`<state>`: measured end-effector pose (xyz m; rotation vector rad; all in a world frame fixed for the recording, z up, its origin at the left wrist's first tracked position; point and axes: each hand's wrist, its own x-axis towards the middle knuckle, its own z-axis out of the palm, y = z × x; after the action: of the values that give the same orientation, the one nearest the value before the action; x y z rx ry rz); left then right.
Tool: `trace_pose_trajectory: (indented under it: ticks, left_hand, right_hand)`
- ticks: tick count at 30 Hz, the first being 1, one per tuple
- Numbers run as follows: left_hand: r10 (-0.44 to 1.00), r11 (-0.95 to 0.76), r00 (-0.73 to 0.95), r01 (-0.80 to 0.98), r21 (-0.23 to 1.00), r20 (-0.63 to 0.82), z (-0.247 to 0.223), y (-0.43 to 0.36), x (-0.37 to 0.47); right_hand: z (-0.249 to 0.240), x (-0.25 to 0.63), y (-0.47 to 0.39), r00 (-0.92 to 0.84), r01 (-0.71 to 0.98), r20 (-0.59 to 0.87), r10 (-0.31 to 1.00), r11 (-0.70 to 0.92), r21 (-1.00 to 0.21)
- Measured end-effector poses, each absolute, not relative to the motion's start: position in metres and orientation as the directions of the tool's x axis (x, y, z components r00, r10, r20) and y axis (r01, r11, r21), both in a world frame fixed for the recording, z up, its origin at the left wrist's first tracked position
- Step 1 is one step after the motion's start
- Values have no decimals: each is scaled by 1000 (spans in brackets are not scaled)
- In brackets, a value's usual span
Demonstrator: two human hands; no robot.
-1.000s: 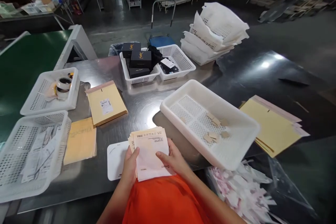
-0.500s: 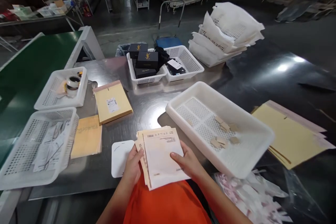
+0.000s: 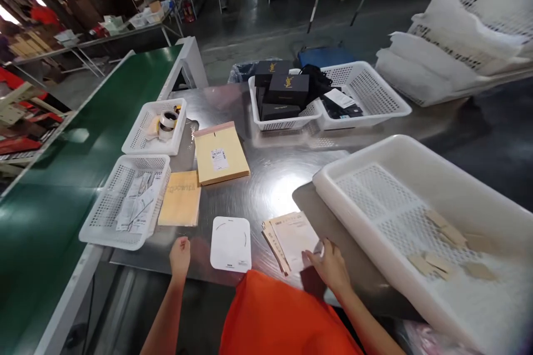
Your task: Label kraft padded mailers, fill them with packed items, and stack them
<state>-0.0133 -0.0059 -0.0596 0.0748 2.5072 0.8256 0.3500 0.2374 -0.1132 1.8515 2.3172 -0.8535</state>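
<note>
A small stack of printed paper sheets (image 3: 291, 236), white on top with tan sheets beneath, is at the front of the metal table. My right hand (image 3: 332, 267) grips its right edge, thumb above the top sheet. To the left, my left hand (image 3: 180, 258) is above the table's front edge, its fingers curled in and nothing visible in them. Between the hands lies a flat white square device (image 3: 230, 244) with rounded corners. Nearest to my left hand are an orange-yellow envelope (image 3: 180, 199) and a basket of folded printed slips (image 3: 137, 202).
Yellow padded envelopes (image 3: 222, 152) lie stacked mid-table. Behind stand baskets with black boxes (image 3: 287, 89) and dark items. A large white tub (image 3: 375, 222) holding small tan pieces fills the right. A tape basket (image 3: 156, 127) stands beside the green conveyor (image 3: 95, 111); lined baskets (image 3: 449, 61) rise back right.
My left hand has let go of the sheets and moved left. The stack has moved down onto the table, with my right hand still at its edge. The view has turned left.
</note>
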Motion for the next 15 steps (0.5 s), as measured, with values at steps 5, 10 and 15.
trace_pose_trajectory:
  ticks: [5, 10, 15]
  left_hand:
    - [320, 918, -819, 145, 368, -476, -73, 10, -23]
    - [383, 921, -735, 258, 291, -560, -96, 42, 25]
    - [395, 903, -760, 215, 373, -517, -93, 42, 32]
  right_hand:
    - [-110, 330, 233, -283, 943, -352, 892, 191, -273]
    - [-112, 318, 247, -129, 979, -429, 894, 45, -200]
    - [-109, 338, 260, -1, 968, -451, 892, -112, -224]
